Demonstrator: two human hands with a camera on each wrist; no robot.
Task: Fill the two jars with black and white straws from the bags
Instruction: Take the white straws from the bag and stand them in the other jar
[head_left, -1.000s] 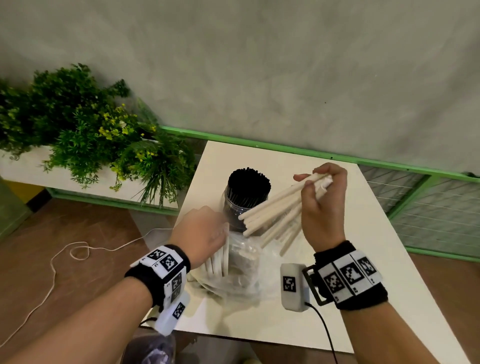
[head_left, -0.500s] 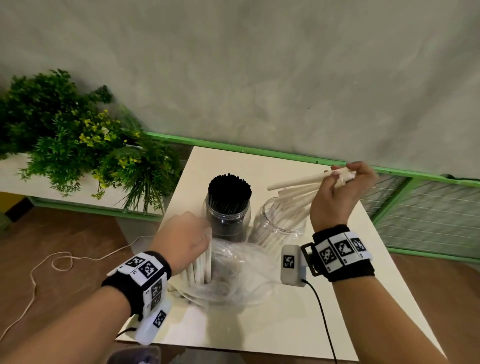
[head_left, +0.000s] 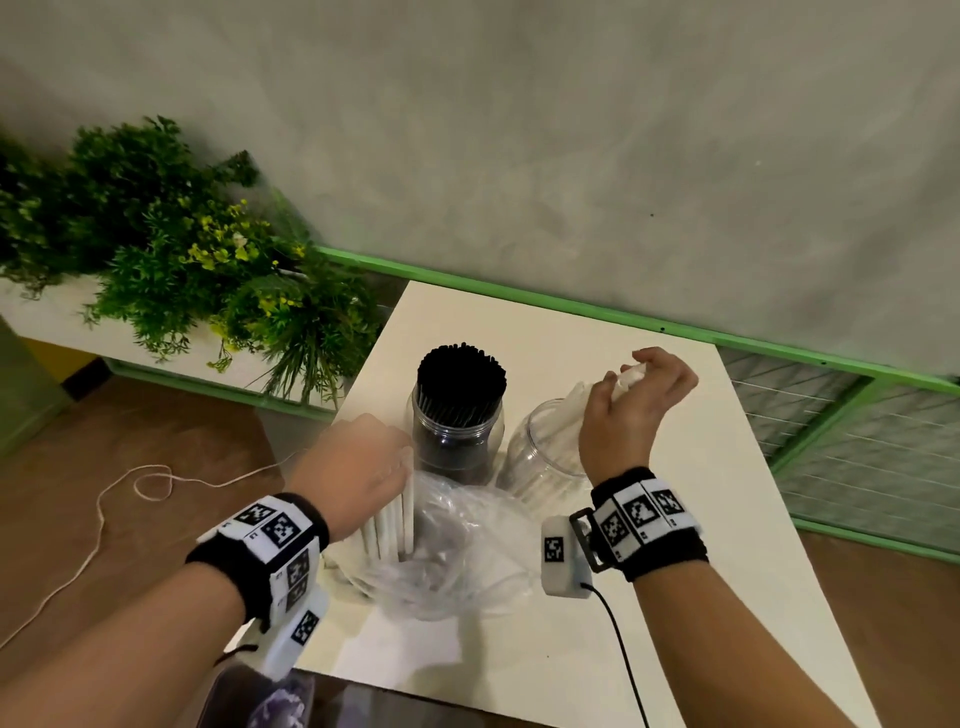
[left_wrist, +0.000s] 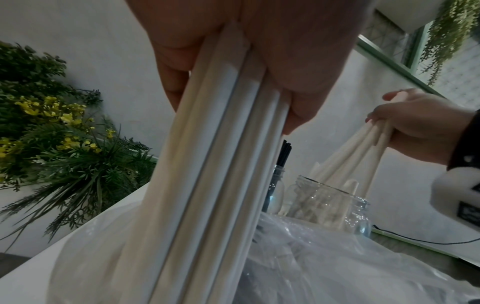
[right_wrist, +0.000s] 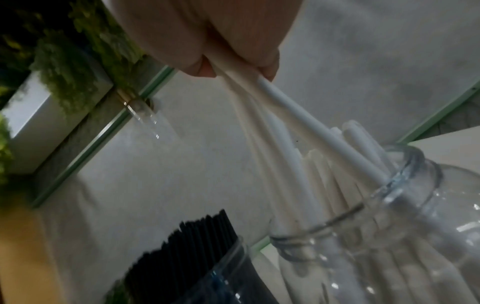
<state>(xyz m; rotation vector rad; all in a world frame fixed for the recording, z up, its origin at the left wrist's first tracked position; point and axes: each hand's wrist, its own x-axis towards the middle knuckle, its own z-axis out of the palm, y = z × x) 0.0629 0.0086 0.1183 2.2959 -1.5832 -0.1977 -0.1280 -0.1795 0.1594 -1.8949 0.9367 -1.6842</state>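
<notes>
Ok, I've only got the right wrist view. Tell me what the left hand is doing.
Observer: The left hand grips a bundle of white straws that stands upright in the clear plastic bag.
Operator: Give me the bag's position.
Observer: It lies on the white table, nearer the person than the black-straw jar and the white-straw jar.
Operator: Report how full the black one is.
Observer: From above, black straws pack its whole mouth.

Black straws (head_left: 461, 375) fill one clear jar (head_left: 460, 436); white straws (right_wrist: 298, 164) lean in the other jar (head_left: 540, 457).
</notes>
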